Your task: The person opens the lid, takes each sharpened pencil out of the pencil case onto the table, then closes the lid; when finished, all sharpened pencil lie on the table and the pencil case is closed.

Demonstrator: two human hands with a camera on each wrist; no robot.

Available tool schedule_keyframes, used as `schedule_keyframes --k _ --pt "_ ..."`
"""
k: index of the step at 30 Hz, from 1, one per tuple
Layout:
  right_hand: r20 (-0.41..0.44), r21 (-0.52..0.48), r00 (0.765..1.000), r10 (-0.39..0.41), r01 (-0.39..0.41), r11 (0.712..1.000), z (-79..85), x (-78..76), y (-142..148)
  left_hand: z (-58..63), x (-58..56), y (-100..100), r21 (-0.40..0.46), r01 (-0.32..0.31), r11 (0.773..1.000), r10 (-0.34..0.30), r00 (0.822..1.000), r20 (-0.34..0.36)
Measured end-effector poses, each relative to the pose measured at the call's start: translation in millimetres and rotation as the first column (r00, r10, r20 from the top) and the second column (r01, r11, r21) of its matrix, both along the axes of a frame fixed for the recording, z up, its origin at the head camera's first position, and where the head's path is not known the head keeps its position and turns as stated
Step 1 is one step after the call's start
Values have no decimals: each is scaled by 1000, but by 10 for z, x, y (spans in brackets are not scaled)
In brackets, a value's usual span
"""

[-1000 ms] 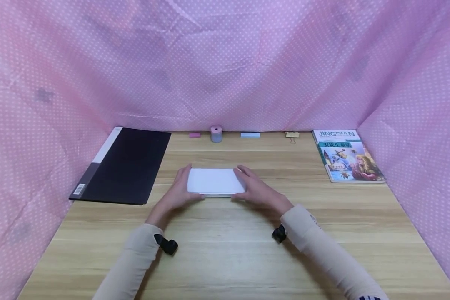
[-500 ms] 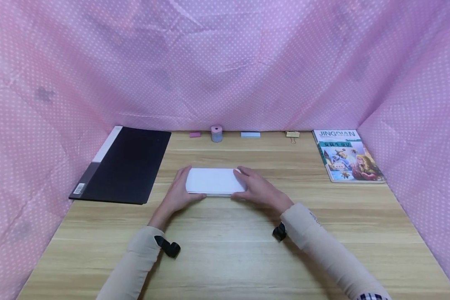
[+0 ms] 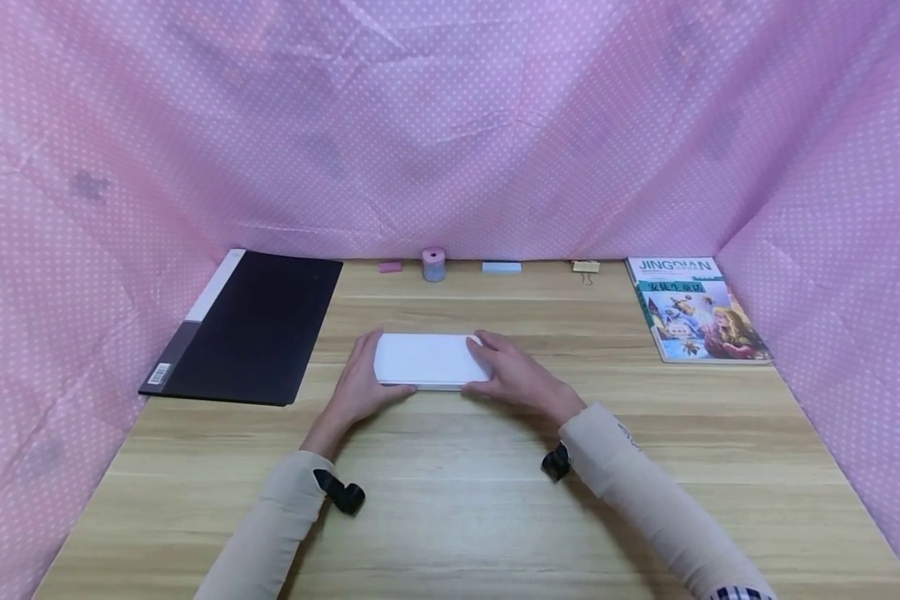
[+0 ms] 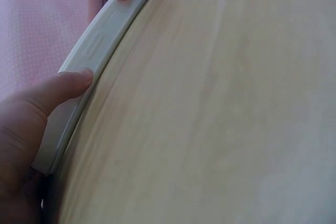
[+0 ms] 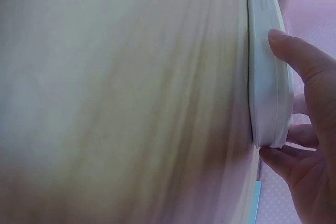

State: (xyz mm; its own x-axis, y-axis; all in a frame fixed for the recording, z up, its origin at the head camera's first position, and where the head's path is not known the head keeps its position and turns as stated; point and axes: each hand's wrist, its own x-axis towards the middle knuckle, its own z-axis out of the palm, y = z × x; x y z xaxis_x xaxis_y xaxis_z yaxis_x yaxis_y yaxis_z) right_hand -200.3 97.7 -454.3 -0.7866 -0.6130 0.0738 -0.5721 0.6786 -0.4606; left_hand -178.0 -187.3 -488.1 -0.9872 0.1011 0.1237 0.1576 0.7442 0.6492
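Head view: your left hand (image 3: 358, 385) and right hand (image 3: 516, 375) hold the white box (image 3: 429, 358) by its two ends, fingers clamped on it, each thumb pressed to the near long side, as both wrist views also show. The box is between the desk's (image 3: 450, 492) left and right edges, well in from the far edge. Along that far edge, left to right, you have a pink block (image 3: 391, 267), a roll (image 3: 433, 268), a light-blue block (image 3: 502, 267) and a binder clip (image 3: 586, 267); a black folder (image 3: 251, 333) lies by the left edge, a book (image 3: 693, 321) at the far right corner
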Motion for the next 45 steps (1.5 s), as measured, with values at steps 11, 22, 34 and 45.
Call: schedule_keyframes --k 11,22,34,45 --pt "28 18 1000 13 -14 1000 52 -6 28 6 14 0 -2 -6 1000 6 1000 -3" --pt "109 -25 994 -9 11 1000 86 -48 67 13 27 -18 61 -42 997 40 998 38" --pt "267 -209 956 -125 184 961 99 -279 79 -4 41 -7 130 -62 990 59 998 31" --pt "702 -425 676 -224 651 629 64 -546 51 59 -28 -18 20 32 999 -33 998 52"
